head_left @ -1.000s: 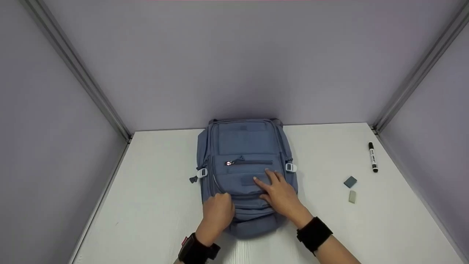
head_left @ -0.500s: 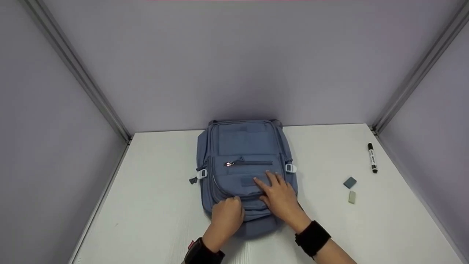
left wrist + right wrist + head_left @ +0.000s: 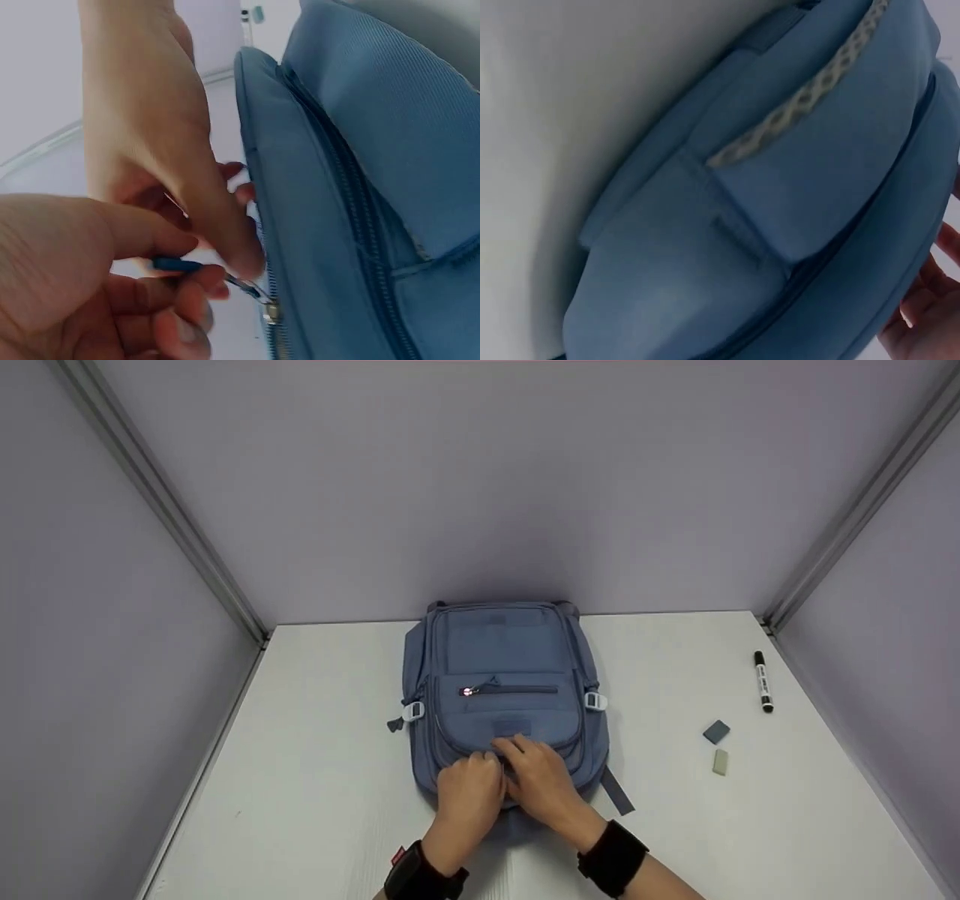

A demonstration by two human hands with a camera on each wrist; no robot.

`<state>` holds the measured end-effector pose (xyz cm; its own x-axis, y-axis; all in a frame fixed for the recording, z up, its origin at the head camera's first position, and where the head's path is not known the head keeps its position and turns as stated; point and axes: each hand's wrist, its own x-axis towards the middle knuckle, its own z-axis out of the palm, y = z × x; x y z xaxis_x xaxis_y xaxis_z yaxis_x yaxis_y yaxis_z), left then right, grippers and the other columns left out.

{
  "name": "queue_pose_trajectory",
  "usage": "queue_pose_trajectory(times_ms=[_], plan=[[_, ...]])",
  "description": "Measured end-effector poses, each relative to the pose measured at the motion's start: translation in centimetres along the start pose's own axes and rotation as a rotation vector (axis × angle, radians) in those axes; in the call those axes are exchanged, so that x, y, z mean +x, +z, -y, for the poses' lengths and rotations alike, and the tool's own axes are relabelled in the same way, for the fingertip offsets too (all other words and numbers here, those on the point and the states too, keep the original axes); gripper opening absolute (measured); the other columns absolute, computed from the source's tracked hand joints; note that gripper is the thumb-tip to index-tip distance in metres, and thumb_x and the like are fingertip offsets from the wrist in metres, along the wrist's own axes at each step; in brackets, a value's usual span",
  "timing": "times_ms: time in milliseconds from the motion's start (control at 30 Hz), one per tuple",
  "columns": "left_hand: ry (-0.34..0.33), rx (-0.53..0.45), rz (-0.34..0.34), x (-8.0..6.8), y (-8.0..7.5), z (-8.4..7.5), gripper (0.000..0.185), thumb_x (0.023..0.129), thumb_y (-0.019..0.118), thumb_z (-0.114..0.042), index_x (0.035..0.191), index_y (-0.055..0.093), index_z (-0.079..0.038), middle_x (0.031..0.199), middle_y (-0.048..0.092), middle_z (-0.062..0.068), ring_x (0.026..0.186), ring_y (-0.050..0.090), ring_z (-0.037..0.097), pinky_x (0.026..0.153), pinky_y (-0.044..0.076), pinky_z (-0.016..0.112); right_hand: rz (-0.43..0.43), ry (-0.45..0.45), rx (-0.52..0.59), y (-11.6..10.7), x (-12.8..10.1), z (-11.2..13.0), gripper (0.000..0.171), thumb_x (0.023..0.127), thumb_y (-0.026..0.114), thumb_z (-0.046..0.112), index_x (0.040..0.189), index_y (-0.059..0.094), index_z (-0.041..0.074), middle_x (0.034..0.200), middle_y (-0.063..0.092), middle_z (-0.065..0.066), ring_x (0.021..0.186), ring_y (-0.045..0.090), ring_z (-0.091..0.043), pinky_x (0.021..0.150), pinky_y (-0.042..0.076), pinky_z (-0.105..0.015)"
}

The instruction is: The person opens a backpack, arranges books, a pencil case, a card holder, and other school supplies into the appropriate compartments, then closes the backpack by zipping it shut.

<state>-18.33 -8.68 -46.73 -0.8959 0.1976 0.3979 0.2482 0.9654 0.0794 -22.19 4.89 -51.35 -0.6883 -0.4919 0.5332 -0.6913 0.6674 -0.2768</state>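
A blue-grey backpack (image 3: 506,645) lies front side up on the white table, top end toward the back wall. My left hand (image 3: 471,791) is at its lower end, thumb and fingers pinching a blue zipper pull (image 3: 176,264). The pull is drawn out from the metal slider (image 3: 271,311) on the front pocket's zip. Right beside it, my right hand (image 3: 544,780) grips the pocket's lower edge, fingers over the front and thumb toward the left hand. In the right wrist view, a mesh-edged side pocket (image 3: 810,97) faces the camera.
To the right lie a black-and-white marker (image 3: 763,682), a dark square piece (image 3: 716,732) and a pale green block (image 3: 720,762). A strap end (image 3: 618,791) sticks out at the backpack's lower right. Grey panels (image 3: 480,487) enclose the table's back and sides.
My left hand has moved rightward along the pocket's lower edge. My right hand has come down and left from the pocket's front to beside it. A strap end now shows at lower right.
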Motion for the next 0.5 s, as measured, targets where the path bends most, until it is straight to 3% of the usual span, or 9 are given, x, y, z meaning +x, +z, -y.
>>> queue_pose_trajectory(times_ms=[167,367,500], plan=[[0.031,0.012,-0.084,-0.1,-0.3,-0.1,0.032,0.079,0.077,-0.014,0.06,0.051,-0.01,0.054,0.045,0.003,0.042,0.051,0.02,0.036,0.039,0.035,-0.045,-0.022,0.05,0.8,0.1,0.5,0.027,0.081,0.078,0.009,0.106,0.069,0.01,0.092,0.066,-0.003,0.079,0.066,-0.018,0.067,0.054,-0.033],[0.067,-0.131,-0.042,0.1,-0.9,0.8,0.028,0.08,0.076,-0.011,0.061,0.054,-0.01,0.057,0.048,0.002,0.047,0.054,0.021,0.04,0.042,0.035,-0.066,0.064,0.124,1.1,0.3,1.0,0.011,0.083,0.075,0.004,0.09,0.071,0.011,0.08,0.064,0.001,0.068,0.064,-0.012,0.058,0.051,-0.026],[0.153,-0.103,-0.073,0.6,0.0,2.8,0.022,0.077,0.077,-0.002,0.067,0.058,-0.007,0.066,0.053,0.004,0.057,0.058,0.022,0.052,0.048,0.035,-0.079,0.141,0.135,1.1,0.4,1.2,0.01,0.084,0.075,0.001,0.082,0.07,0.01,0.072,0.064,0.0,0.062,0.062,-0.011,0.054,0.05,-0.027]])
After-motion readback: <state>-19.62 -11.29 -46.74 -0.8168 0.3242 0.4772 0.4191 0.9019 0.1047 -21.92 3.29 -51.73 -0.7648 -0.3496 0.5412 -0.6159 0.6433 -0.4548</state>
